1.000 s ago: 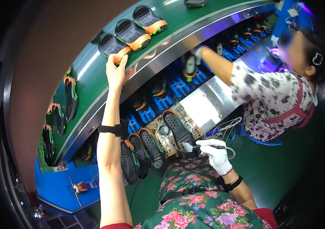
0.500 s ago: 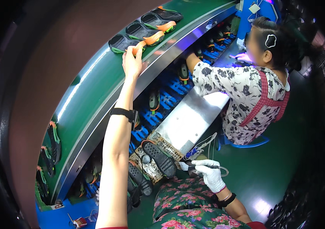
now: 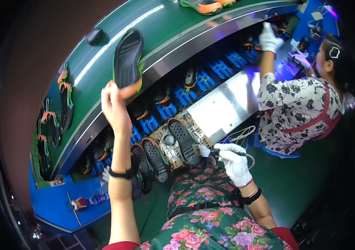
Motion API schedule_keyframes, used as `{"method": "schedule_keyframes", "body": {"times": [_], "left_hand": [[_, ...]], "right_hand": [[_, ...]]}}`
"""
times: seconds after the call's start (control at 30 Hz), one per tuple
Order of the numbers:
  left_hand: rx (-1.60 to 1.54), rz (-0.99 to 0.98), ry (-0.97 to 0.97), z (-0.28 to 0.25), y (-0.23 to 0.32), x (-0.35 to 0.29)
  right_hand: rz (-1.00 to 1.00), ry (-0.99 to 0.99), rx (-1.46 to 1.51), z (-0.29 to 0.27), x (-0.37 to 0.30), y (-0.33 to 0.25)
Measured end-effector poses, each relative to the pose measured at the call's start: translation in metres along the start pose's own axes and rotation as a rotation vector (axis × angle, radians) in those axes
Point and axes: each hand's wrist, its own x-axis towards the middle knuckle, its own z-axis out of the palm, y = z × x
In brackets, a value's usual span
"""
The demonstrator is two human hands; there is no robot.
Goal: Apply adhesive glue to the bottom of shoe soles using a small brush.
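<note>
My left hand is raised to the green conveyor belt and grips the orange heel end of a black shoe sole, tread side facing me. My right hand, in a white glove, is closed around a small brush whose bristles touch another black sole lying on a patterned work pad just above my lap. Two more soles lie to the left of that pad.
More soles ride the belt at the left and one pair at the top. Blue holders with soles line the lower shelf. A person in a floral top stands at the right, gloved hand raised to the shelf.
My left hand has come down and left along the belt, now holding one sole lifted off it. The other soles have travelled on to the upper right. The right hand still holds the brush.
</note>
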Motion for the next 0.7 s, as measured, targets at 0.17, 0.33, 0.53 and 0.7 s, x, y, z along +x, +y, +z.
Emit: {"method": "schedule_keyframes", "body": {"times": [0.17,0.33,0.53,0.7], "left_hand": [[-0.019,-0.208,-0.059,-0.029,0.032,-0.107],[-0.459,-0.779,0.124,-0.042,-0.006,-0.13],[-0.783,-0.854,-0.165,-0.025,0.014,-0.198],[-0.954,-0.855,-0.164,-0.045,0.01,-0.253]], "right_hand": [[0.046,-0.087,0.122,0.02,0.005,-0.019],[-0.047,-0.258,0.06,0.057,0.0,-0.035],[-0.655,-0.561,-0.64,0.118,-0.007,-0.044],[-0.581,-0.589,-0.794,0.125,-0.025,-0.041]]}}
